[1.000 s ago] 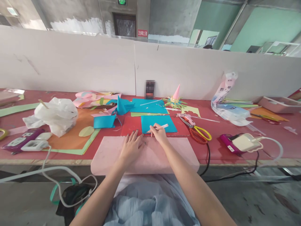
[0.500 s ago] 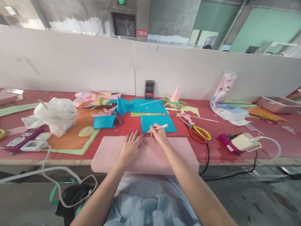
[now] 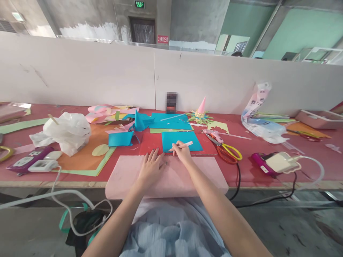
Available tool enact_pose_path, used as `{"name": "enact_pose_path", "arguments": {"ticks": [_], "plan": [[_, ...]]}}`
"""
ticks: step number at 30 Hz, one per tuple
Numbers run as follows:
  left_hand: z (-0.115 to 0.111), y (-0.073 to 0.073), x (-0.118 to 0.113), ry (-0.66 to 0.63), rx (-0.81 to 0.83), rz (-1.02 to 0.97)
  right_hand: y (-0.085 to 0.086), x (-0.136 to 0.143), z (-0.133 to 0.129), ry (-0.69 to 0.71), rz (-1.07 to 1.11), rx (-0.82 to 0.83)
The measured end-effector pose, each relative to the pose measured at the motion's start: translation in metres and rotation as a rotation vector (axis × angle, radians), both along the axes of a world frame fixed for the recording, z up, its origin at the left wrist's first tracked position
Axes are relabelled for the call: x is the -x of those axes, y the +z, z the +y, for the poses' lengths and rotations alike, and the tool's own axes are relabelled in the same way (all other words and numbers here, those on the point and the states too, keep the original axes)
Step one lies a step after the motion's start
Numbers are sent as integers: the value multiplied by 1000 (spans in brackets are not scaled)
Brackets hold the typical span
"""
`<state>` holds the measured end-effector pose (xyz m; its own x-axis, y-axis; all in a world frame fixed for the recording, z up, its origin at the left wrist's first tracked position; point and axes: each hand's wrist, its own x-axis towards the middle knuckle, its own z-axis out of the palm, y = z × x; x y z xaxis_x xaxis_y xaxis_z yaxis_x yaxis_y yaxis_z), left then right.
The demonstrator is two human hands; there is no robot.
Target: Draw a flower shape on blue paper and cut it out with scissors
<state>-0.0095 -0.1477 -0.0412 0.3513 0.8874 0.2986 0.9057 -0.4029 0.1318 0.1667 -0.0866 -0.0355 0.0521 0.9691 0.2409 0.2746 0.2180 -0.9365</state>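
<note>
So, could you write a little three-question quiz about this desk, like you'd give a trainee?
1. Fill in: the right hand holds a white ____.
2. True or false: the left hand is gripping a pair of scissors.
3. Which colour is the cone with the fringe around its foot?
A) yellow
B) pink
C) green

Key:
1. Pen.
2. False; it rests on the pink board with nothing gripped.
3. B, pink.

blue: paper sheet (image 3: 180,138) | whitish: pen (image 3: 189,143) | pink: cone (image 3: 201,106) | yellow, orange-red: scissor handles (image 3: 225,145) | red: tabletop (image 3: 242,173)
</note>
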Motion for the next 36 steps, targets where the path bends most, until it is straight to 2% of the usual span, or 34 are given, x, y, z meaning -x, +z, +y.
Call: {"name": "enact_pose_path", "arguments": {"ticks": [20,28,36], "plan": [[0,2,0,0,17,7,3,-1,-1,-29,29,3],[0,3,0,-4,23,12,1,-1,-3,29,-20,10],[-1,4,1,-2,15,14,1,-1,-1,16,-12,0]]}}
